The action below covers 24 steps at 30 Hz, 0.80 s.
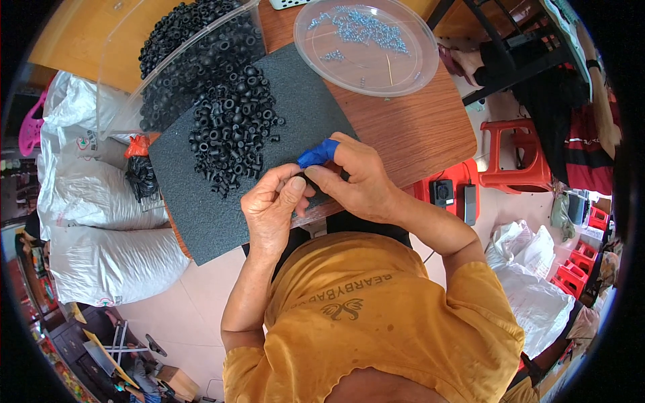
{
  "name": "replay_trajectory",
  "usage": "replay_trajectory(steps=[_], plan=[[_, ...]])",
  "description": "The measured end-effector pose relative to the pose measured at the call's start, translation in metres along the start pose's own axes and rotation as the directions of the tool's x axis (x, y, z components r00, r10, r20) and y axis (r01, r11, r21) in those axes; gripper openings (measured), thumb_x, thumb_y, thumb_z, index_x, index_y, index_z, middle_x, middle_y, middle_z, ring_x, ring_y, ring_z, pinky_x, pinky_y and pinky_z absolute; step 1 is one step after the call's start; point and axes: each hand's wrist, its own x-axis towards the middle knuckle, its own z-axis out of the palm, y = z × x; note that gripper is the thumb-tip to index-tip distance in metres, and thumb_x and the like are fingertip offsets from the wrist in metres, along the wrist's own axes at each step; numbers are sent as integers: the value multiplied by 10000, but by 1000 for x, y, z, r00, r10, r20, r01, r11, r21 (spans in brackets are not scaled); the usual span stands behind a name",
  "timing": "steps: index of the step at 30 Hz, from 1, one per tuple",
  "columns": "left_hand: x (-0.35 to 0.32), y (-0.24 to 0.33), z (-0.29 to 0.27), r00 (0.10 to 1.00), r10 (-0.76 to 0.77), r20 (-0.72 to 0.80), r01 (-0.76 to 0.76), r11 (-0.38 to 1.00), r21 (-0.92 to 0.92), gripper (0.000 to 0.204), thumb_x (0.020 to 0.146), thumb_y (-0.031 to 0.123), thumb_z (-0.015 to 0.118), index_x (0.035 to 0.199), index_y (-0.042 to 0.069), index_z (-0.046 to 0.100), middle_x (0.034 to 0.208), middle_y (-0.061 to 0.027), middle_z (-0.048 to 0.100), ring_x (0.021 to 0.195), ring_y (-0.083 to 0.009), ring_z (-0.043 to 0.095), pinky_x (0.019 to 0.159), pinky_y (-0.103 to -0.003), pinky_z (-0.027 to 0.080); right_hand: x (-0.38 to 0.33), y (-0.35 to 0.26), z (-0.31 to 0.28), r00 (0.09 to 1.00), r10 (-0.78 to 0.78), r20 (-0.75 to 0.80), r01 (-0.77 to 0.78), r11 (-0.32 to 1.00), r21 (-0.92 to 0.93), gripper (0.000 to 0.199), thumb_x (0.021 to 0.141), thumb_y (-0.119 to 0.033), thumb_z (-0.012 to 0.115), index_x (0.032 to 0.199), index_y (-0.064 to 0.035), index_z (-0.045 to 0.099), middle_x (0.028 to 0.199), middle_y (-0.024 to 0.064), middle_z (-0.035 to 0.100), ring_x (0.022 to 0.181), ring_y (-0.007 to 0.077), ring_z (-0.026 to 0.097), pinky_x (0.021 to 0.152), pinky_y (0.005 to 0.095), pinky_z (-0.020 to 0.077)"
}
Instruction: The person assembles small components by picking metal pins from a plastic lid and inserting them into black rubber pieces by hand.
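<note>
My left hand (269, 208) and my right hand (363, 176) meet at the fingertips over the near edge of the black textured mat (295, 84). Both are closed in a pinch around a small black piece (302, 170), mostly hidden by the fingers. A blue wrapping (317, 154) covers my right index finger. On the mat, just beyond my left hand, lies a loose heap of small black rubber parts (232, 127), hollow and cap-like. More of them fill a clear plastic bin (121, 124) tipped toward the heap.
At the far right of the brown wooden table (403, 134) sits a clear round tray (420, 77) with small bluish metal pieces. Stuffed white sacks (114, 265) stand left of the table. A red stool (514, 158) and a red seat with black devices (441, 193) are at the right.
</note>
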Motion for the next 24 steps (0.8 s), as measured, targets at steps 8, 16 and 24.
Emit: replay_trajectory(steps=[8, 16, 24], plan=[[-1, -4, 1, 996, 63, 56, -65, 997, 42, 193, 864, 50, 585, 1040, -29, 579, 818, -63, 627, 642, -63, 540, 518, -170, 436, -6, 6, 4, 953, 298, 48, -298, 907, 297, 86, 763, -49, 630, 828, 3, 606, 673, 59, 529, 609, 125, 529, 531, 270, 433], [0, -5, -2, 999, 15, 52, -16, 1000, 17, 181, 860, 49, 588, 1020, -37, 583, 815, -73, 628, 635, -65, 539, 530, -173, 441, -6, 4, 1, 901, 405, 157, -432, 800, 416, 74, 815, -17, 603, 886, 5, 613, 750, -7, 593, 685, 29, 537, 594, 182, 442], [1, -9, -5, 997, 26, 78, -21, 997, -75, 181, 859, 61, 592, 1005, -45, 584, 811, -96, 632, 623, -78, 546, 528, -184, 450, -4, 3, -1, 870, 448, 207, -487, 708, 511, 80, 811, -6, 604, 884, 26, 607, 790, 28, 619, 719, 57, 576, 624, 197, 477]])
